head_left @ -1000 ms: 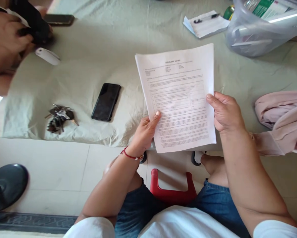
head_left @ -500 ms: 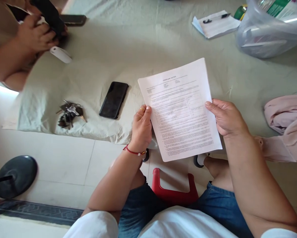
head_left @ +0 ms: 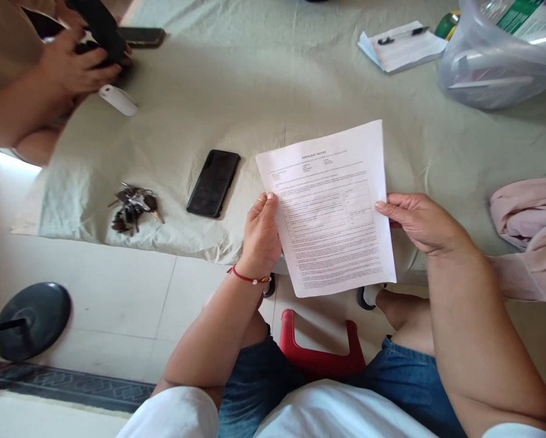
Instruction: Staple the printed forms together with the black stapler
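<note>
Printed sheets of paper (head_left: 327, 219), headed "Overleaf Notes", are held up in front of me over the table's near edge; how many sheets lie together I cannot tell. My left hand (head_left: 262, 234) pinches their left edge, thumb on top and fingers behind. On the opposite edge, my right hand (head_left: 421, 220) grips with the thumb in front, its fingers partly hidden behind the paper. Left of the paper a black phone (head_left: 213, 184) lies on the cloth. Farther left is a bunch of keys (head_left: 136, 208).
A cloth-covered table (head_left: 218, 91) spreads ahead. Another person's hands (head_left: 74, 64) hold a dark device at the far left. A notepad with a pen (head_left: 403, 48) and a plastic bag (head_left: 492, 67) are far right; pink fabric (head_left: 528, 219) lies nearer. Below stands a red stool (head_left: 318, 356).
The paper's top edge has dipped and its lower right corner has shifted left. My right hand has moved slightly down, with its fingers straighter. My left hand keeps its hold.
</note>
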The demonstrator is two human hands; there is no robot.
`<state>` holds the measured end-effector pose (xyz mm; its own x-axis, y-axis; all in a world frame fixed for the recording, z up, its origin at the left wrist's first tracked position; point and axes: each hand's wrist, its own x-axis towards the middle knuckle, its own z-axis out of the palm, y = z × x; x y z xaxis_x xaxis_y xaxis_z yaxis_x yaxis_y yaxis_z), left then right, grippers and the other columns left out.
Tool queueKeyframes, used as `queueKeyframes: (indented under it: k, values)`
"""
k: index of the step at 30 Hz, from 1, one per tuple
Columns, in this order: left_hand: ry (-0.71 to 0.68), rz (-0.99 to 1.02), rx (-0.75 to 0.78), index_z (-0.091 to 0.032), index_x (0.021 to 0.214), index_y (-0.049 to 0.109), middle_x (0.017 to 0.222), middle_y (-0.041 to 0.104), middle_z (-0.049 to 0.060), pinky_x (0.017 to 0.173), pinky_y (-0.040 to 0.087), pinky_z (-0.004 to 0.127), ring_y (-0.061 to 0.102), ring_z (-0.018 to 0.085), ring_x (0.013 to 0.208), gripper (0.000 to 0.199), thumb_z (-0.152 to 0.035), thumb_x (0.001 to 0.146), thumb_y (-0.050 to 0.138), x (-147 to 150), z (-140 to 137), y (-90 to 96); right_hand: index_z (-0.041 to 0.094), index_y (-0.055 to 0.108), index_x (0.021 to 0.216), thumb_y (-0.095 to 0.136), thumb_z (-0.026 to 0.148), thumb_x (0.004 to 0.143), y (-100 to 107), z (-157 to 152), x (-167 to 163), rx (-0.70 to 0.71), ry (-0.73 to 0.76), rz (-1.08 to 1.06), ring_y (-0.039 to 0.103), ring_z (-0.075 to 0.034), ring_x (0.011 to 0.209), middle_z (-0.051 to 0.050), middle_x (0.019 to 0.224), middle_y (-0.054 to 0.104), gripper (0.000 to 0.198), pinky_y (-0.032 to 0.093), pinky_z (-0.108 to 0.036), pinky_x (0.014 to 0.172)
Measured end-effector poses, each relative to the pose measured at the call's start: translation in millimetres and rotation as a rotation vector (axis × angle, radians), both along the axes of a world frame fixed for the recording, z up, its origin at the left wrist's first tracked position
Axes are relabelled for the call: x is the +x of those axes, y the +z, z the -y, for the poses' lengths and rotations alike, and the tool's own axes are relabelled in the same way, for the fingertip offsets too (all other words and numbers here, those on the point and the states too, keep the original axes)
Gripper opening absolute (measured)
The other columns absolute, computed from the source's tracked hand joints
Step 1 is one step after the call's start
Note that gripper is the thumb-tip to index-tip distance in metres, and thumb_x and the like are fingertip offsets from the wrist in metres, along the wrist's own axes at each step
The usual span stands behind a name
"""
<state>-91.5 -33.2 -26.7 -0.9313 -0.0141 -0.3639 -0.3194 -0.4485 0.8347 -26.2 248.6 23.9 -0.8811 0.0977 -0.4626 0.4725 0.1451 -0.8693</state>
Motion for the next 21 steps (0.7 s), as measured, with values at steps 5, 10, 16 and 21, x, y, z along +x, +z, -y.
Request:
queueKeyframes:
  k: [5, 10, 16, 21]
  values:
    - [-0.141, 0.005, 0.05, -0.022, 0.091, 0.072, 0.097, 0.078, 0.003, 0.09, 0.06, 0.031, 0.072, 0.017, 0.092, 0.035, -0.051, 0.088, 0.09, 12, -5, 5.1, 0.027, 0.081, 0.106, 0.077, 0.042, 0.091, -21, -3, -6, 0.334, -0.117, -0.125, 0.081, -0.032, 0.097, -0.007, 0.101, 0.084, 0.022, 0.065, -0.06, 0.1]
    - [-0.404, 0.131, 0.042, -0.02, 0.088, 0.071, 0.084, 0.071, 0.002, 0.07, 0.056, 0.028, 0.065, 0.014, 0.074, 0.041, -0.058, 0.089, 0.087, 39, -13, 17.0, 0.026, 0.069, 0.142, 0.064, 0.03, 0.098, -21, 3, -8, 0.965, -0.197, -0.511, 0.072, -0.038, 0.129, -0.017, 0.141, 0.073, 0.044, 0.06, -0.063, 0.109]
    - [-0.586, 0.12, -0.078, -0.02, 0.085, 0.066, 0.079, 0.065, 0.001, 0.064, 0.046, 0.027, 0.058, 0.014, 0.07, 0.047, -0.064, 0.097, 0.076, 55, -19, 24.9, 0.027, 0.071, 0.141, 0.052, 0.03, 0.109, -13, 32, -9, 1.091, -0.038, -0.773, 0.06, -0.038, 0.143, -0.015, 0.144, 0.072, 0.038, 0.049, -0.065, 0.123]
    - [-0.606, 0.085, -0.142, -0.02, 0.086, 0.064, 0.077, 0.063, 0.001, 0.064, 0.043, 0.028, 0.055, 0.014, 0.069, 0.049, -0.066, 0.098, 0.073, 53, -19, 24.4, 0.026, 0.076, 0.134, 0.051, 0.034, 0.112, -15, 54, -11, 1.044, 0.011, -0.826, 0.064, -0.035, 0.14, -0.011, 0.134, 0.079, 0.034, 0.05, -0.06, 0.123]
